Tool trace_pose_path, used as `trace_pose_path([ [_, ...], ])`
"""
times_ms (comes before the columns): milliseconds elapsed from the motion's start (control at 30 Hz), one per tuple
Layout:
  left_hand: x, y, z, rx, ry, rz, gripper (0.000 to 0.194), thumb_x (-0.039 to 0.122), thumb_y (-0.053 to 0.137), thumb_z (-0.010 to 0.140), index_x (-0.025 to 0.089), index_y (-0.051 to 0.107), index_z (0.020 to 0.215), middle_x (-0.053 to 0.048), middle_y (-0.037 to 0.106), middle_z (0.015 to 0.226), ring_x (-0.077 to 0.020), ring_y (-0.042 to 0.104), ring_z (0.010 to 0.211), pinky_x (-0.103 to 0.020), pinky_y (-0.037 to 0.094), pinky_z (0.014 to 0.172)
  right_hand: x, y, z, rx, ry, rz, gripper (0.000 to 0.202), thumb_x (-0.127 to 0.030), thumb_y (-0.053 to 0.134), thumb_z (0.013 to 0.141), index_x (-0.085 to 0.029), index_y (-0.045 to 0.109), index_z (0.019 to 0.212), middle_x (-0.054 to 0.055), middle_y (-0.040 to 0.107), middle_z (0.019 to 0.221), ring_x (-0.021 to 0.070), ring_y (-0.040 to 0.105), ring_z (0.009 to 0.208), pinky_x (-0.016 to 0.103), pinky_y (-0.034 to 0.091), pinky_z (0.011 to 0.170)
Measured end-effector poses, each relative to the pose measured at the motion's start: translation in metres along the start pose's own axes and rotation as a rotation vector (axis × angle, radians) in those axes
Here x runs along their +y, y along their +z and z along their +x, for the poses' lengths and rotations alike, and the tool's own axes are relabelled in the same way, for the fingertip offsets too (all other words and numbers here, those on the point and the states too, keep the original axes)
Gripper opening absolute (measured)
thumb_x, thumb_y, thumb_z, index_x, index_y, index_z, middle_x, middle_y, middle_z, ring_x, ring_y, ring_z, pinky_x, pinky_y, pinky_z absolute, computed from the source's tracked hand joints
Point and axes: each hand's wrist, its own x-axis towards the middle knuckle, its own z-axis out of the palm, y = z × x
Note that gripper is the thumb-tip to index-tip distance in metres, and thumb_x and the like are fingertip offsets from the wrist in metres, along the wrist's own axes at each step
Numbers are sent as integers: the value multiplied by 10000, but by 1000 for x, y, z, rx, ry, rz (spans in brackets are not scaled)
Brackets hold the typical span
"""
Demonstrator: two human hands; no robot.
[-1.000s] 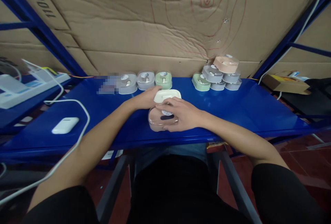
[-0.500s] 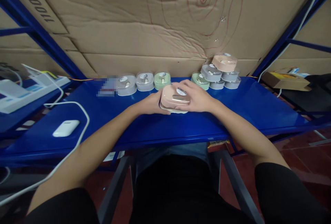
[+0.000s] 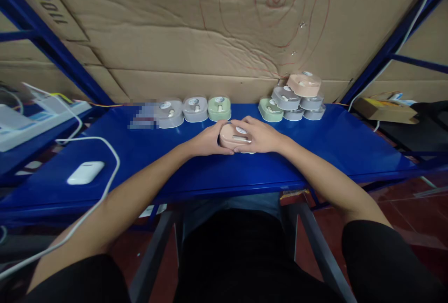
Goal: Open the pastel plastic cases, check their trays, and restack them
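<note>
Between my two hands is a pinkish-beige lidded box (image 3: 231,136) with a clear top, a round label and a small light latch. My left hand (image 3: 208,140) wraps its left side, thumb along the near edge. My right hand (image 3: 263,136) grips the right side, its fingers reaching over the top. Behind it stand a green box (image 3: 219,108), a grey box (image 3: 195,109) and another grey box (image 3: 170,113) in a row. Right of these, a stack holds a green box (image 3: 270,110), several grey boxes (image 3: 286,98) and a beige box (image 3: 304,84) on top.
The blue table (image 3: 206,175) runs up to a cardboard wall (image 3: 168,51). A white earphone case (image 3: 86,173) and a white cable (image 3: 115,168) lie at the left; the cable crosses my left forearm. A power strip (image 3: 45,123) is far left, an open carton (image 3: 385,109) far right.
Both hands have lowered the beige box slightly and tilted it a little, and my right hand now covers more of its right side. The other boxes stay where they were.
</note>
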Motion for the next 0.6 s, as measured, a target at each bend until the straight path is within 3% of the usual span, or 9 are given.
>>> trace_pose_path([
  [200, -2, -1, 0, 25, 12, 16, 1142, 685, 1000, 747, 212, 539, 1679, -241, 700, 1665, -492, 725, 1484, -595, 638, 1165, -7, -1, 3, -61, 31, -46, 1047, -768, 813, 1004, -256, 473, 1852, 201, 660, 1487, 426, 680, 1293, 547, 617, 1062],
  [300, -3, -2, 1, 19, 21, 8, 1102, 698, 1003, 748, 215, 573, 1640, -227, 722, 1639, -477, 728, 1484, -598, 631, 1188, -12, -10, 1, -99, 46, -26, 1011, -730, 787, 1038, -240, 458, 1858, 206, 668, 1497, 428, 685, 1340, 533, 617, 1073],
  [433, -9, 1, 5, 55, 67, 22, 1029, 621, 1020, 749, 230, 592, 1599, -199, 759, 1575, -442, 752, 1444, -587, 626, 1207, -20, -27, -4, -179, 168, -82, 1126, -725, 881, 960, -207, 438, 1857, 223, 711, 1486, 436, 742, 1290, 482, 622, 1001],
  [500, -15, 4, 7, 149, 77, 53, 891, 540, 958, 819, 210, 601, 1565, -205, 773, 1523, -415, 770, 1394, -586, 629, 1197, -27, -34, -7, -214, 284, -184, 1145, -793, 832, 974, -166, 438, 1847, 267, 735, 1484, 464, 772, 1253, 485, 620, 962],
  [600, -21, 7, 9, 289, 84, 116, 564, 440, 809, 937, 189, 664, 1421, -181, 813, 1357, -352, 807, 1240, -562, 658, 1130, -35, -38, -9, -238, 497, -341, 1217, -946, 607, 1037, -31, 437, 1821, 376, 741, 1501, 528, 783, 1280, 525, 624, 957],
])
